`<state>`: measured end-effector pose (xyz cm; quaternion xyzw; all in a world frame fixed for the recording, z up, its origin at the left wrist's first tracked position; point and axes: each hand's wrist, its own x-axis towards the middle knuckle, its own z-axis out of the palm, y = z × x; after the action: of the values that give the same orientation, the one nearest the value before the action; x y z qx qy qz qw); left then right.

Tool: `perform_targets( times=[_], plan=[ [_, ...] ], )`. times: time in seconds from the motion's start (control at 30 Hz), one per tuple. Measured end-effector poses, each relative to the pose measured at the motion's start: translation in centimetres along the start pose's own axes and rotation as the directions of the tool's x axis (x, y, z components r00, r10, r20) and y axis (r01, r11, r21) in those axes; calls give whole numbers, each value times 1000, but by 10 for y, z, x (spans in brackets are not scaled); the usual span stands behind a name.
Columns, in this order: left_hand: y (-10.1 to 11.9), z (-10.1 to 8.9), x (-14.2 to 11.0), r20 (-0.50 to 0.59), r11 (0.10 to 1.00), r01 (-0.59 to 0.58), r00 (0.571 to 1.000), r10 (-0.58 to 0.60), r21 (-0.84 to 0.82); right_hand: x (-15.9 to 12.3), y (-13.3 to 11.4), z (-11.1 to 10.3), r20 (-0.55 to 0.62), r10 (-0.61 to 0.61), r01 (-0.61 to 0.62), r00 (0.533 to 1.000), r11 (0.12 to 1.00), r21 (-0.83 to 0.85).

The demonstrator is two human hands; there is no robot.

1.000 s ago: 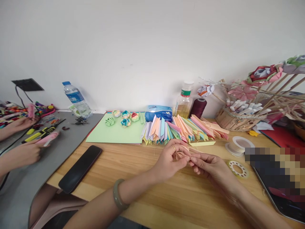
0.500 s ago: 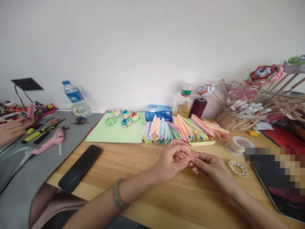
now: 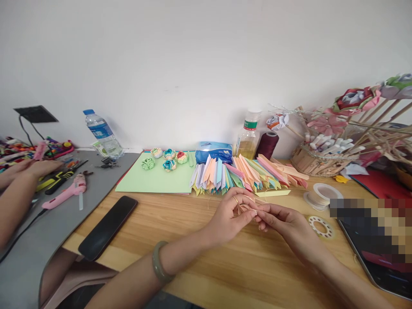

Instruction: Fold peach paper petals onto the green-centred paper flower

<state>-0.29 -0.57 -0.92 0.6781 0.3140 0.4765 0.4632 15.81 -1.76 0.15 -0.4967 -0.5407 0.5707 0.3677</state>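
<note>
Head view: low centre-right, the left hand (image 3: 230, 219) cups a peach paper (image 3: 240, 209) while the right hand (image 3: 283, 221) pinches its edge, fingertips meeting, seemingly to keep the folds tight. Folded strips (image 3: 210, 176) crowd just behind, within reach; spool (image 3: 318, 196) and tape (image 3: 321, 227) flank the right wrist, perhaps hampering a sideways sweep.

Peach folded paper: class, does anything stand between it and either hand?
Nothing visible does: the left hand holds the peach folded paper, and the right hand meets the left's fingertips beside it.
</note>
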Motion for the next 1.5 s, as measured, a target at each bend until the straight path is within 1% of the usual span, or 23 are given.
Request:
perform_targets(
  times=[0.13,0.23,0.47,0.63,0.8,0.9,0.97,1.03,1.1,1.13,1.2,1.23,1.27,1.4,1.5],
  plan=[
    [2,0,0,21,1000,-13,1000,13,12,2,2,0,-2,46,-45,999,997,65],
    [2,0,0,23,1000,0,1000,0,10,3,3,0,4,69,-69,998,992,108],
    [3,-1,1,43,1000,5,999,-5,12,3,3,-1,22,81,-83,996,982,168],
    [2,-1,1,78,999,-46,996,44,23,5,7,-2,26,74,-77,997,987,141],
    [1,-2,1,73,999,-51,996,50,15,6,9,-1,3,72,-72,997,990,122],
    [1,-2,0,72,998,-54,996,52,14,5,9,-1,-12,44,-43,999,997,63],
    [1,-2,0,63,999,23,998,-21,-38,4,6,-2,-20,-12,12,1000,999,-33],
    [1,-2,-1,59,978,160,986,-154,-130,2,3,-3,-23,-96,91,995,984,-154],
    [0,-2,0,91,934,296,955,-282,-202,-1,0,-4,-26,-161,149,987,955,-257],
    [0,-2,1,118,913,343,939,-324,-223,-2,-2,-4,-32,-179,161,983,941,-297],
    [-1,-2,2,183,884,397,915,-359,-247,-3,-3,-4,-44,-193,166,980,924,-344],
    [-2,-2,3,202,881,397,914,-352,-257,-4,-4,-4,-48,-196,167,980,920,-354],
    [-3,-2,3,197,888,380,921,-336,-259,-4,-3,-4,-50,-198,168,979,921,-352],
    [-4,0,3,76,953,257,966,-248,-160,-3,-1,-2,-58,-174,151,983,948,-281],
    [-5,0,2,49,966,226,974,-221,-123,-2,-1,-3,-55,-135,119,989,965,-231]
  ],
)
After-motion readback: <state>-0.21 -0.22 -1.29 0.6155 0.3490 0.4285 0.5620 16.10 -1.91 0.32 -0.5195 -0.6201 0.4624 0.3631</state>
